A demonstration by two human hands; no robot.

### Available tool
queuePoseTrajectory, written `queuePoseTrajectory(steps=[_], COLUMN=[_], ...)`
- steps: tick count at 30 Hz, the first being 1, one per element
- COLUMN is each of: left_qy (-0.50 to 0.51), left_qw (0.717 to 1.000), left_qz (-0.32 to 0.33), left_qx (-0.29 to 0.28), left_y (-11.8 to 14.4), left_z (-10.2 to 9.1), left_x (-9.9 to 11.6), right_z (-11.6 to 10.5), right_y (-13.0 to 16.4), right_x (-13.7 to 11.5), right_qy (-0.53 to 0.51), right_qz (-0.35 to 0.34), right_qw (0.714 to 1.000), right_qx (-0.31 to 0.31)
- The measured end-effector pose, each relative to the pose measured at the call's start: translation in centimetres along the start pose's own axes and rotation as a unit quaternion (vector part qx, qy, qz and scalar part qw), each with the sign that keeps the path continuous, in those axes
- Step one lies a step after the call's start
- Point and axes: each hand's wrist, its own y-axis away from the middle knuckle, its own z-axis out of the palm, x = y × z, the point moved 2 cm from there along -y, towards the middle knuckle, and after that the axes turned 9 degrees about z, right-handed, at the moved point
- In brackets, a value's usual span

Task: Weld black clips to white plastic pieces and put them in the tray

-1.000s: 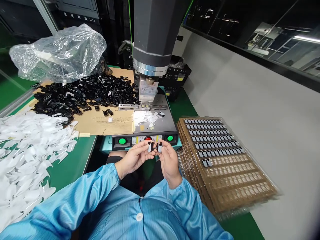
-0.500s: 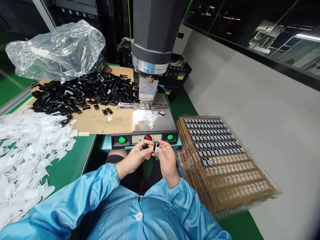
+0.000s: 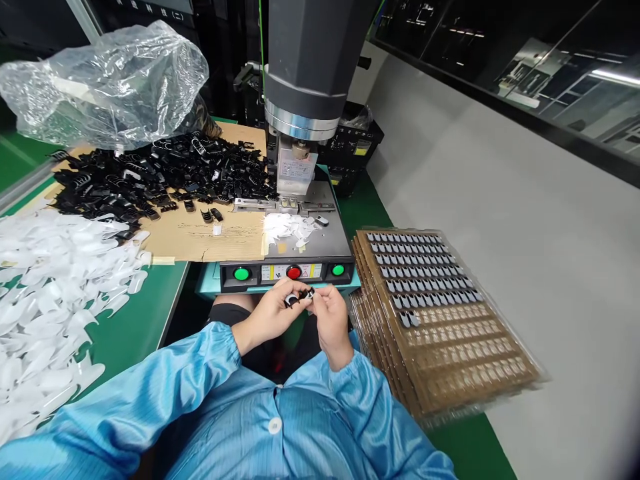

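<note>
Left hand (image 3: 273,313) and right hand (image 3: 331,315) meet near the control panel (image 3: 287,272), fingers curled, each pinching a small black part (image 3: 299,297).

Hands (image 3: 305,310) hide most of small black part (image 3: 295,300).

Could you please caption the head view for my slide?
Left hand and right hand pinch small black parts before a press.
</note>
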Motion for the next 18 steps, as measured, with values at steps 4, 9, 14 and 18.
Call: queuePoseTrajectory(steps=[4, 9, 14, 18], left_qy=[-0.026, -0.028, -0.022, -0.019], left_qw=[0.999, 0.999, 0.999, 0.999], left_qz=[0.033, 0.033, 0.024, 0.018], left_qx=[-0.018, -0.027, -0.035, -0.042], left_y=[0.1, 0.19, 0.21, 0.2], left_z=[-0.08, -0.01, 0.07, 0.06], left_x=[0.03, 0.01, 0.04, 0.09], right_z=[-0.21, -0.34, -0.39, -0.45], right_y=[-0.03, 0.01, 0.0, -0.03], right_x=[0.21, 0.16, 0.24, 0.4], right_qy=[0.017, 0.029, 0.03, 0.029], right_qz=[-0.007, -0.014, -0.013, -0.012], right_qw=[1.0, 0.999, 0.999, 0.999], right_qx=[0.014, 0.014, 0.015, 0.019])
